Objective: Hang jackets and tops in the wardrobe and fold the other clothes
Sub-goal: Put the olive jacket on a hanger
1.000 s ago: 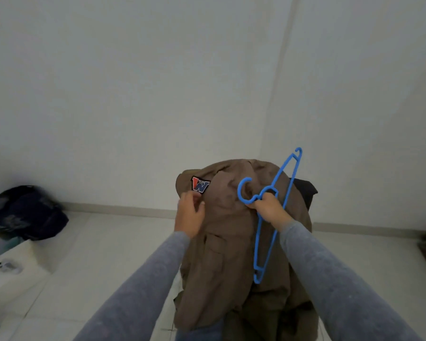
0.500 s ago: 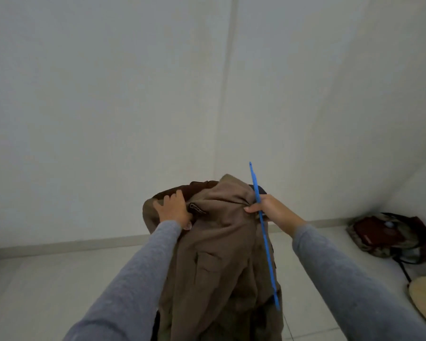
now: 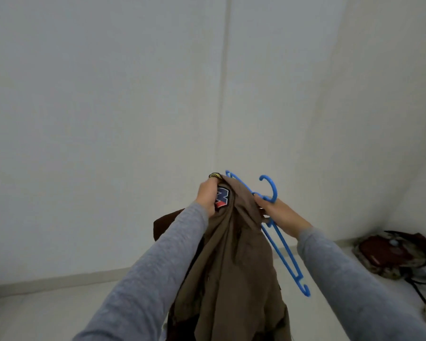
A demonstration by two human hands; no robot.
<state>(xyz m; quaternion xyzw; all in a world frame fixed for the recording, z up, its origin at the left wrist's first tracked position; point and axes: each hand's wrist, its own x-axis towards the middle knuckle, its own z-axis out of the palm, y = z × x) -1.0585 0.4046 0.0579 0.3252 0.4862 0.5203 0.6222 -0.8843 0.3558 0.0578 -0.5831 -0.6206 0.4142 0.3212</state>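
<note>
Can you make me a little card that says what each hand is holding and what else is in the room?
Left hand: grips the brown jacket near its patch
Right hand: holds the blue hanger just below its hook
Hanger's lower end: bare, beside the jacket
Floor: dark red bag by the right wall

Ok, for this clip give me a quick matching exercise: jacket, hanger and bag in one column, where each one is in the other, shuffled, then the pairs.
Things:
1. brown jacket
2. blue hanger
3. dark red bag

Places:
A. lying on the floor at the far right
B. gripped by the right hand
C. bunched in the left hand beside the patch, hanging down

Pairs: 1-C, 2-B, 3-A
</note>
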